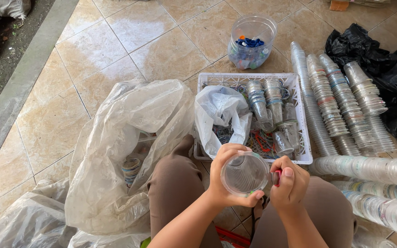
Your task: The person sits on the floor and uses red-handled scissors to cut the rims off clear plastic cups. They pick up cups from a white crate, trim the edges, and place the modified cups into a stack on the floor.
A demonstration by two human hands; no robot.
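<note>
The left hand grips a clear plastic cup, fingers wrapped around its side, with the open mouth turned up toward the camera. The cup is above the person's lap, just in front of the near edge of a white crate. The right hand is closed around a small red and dark tool, and its tip is at the right rim of the cup; what kind of tool it is I cannot tell.

In the crate there are short stacks of clear cups, a crumpled white bag in its left part, and coloured strips on its bottom. Beyond the far edge of the crate a clear jar with blue caps stands on the tiled floor. To the right of the crate long stacks of cups lie on the floor, beside black bags. To the left, a big clear plastic bag lies open.
</note>
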